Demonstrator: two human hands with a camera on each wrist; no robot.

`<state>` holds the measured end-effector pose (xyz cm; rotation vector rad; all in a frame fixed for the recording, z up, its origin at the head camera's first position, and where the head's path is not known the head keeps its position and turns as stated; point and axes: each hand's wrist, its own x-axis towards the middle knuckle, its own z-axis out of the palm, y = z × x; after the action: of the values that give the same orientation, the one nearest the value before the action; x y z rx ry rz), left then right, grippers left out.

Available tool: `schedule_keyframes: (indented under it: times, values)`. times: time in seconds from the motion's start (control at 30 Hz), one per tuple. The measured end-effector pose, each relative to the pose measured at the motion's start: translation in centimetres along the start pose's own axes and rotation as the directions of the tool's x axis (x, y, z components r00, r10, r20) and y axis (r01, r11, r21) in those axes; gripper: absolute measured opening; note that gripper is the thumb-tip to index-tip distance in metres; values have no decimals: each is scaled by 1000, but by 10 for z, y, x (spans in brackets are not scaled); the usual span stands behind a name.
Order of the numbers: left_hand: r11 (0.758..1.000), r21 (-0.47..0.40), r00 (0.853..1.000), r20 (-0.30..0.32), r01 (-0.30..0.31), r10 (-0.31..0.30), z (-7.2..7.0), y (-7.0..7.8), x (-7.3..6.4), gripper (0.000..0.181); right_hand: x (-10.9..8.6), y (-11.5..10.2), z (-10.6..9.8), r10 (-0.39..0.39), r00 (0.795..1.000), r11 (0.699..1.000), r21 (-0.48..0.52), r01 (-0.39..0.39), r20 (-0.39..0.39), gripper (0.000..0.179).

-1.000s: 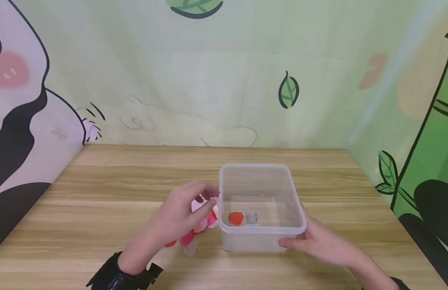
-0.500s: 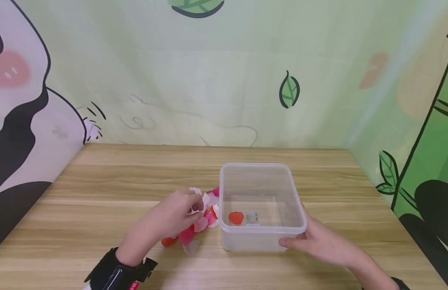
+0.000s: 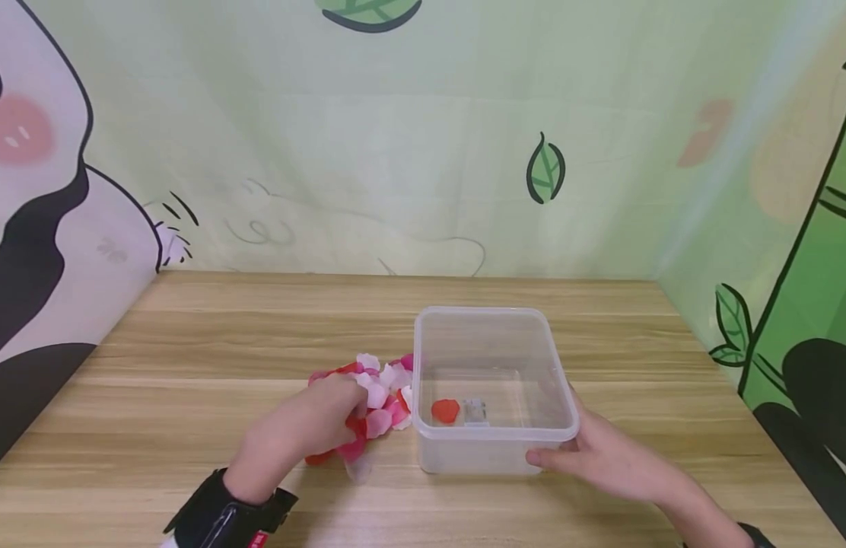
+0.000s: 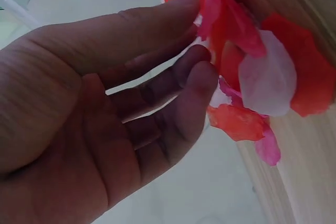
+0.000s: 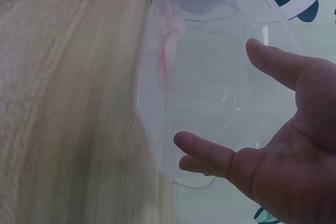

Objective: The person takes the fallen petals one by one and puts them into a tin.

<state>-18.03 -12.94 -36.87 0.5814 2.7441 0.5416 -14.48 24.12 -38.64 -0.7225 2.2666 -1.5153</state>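
A loose heap of red, pink and white flower petals [image 3: 375, 392] lies on the table left of a clear plastic box [image 3: 491, 450]. My left hand [image 3: 300, 426] reaches into the heap's near left side. Its thumb and curved fingers are at the petals [image 4: 268, 72] in the left wrist view, with space between thumb and fingers and no petal plainly pinched. My right hand [image 3: 601, 453] holds the box's near right corner, thumb on the front wall. In the right wrist view its fingers [image 5: 207, 153] lie against the box. One red petal [image 3: 446, 412] lies inside.
A small greyish square patch [image 3: 475, 412] shows in the box beside the red petal. The wooden table [image 3: 259, 320] meets a printed cloth backdrop [image 3: 368, 152] at the back and sides. A black band [image 3: 224, 510] is on the left wrist.
My left hand has moved from beside the box's left rim leftward and down into the petals. The right hand, the box and the petal in it stay put.
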Motion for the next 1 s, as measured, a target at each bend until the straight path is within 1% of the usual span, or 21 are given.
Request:
schedule_keyframes:
  times: [0.13,0.3,0.4,0.53,0.7,1.0]
  values:
    - [999,6,999,12,32,-32,2,-1,-1,27,-1,1,0,20,1000,1000,1,-20,1,107]
    - [998,5,998,23,64,-64,4,-2,-1,28,-1,1,0,22,1000,1000,3,-22,1,107]
    - [998,-3,997,23,70,-70,4,-2,-1,27,-1,1,0,21,1000,1000,2,-21,2,107]
    - [999,-10,999,1,41,-41,4,-4,0,24,0,1,0,13,1000,1000,6,-13,5,106]
    - [1000,-1,1000,-30,-4,4,3,-5,1,22,0,1,0,-17,1000,1000,-1,17,8,103]
    - [997,-7,994,-86,-72,71,-1,-4,2,18,1,1,0,-24,1000,1000,0,24,9,102]
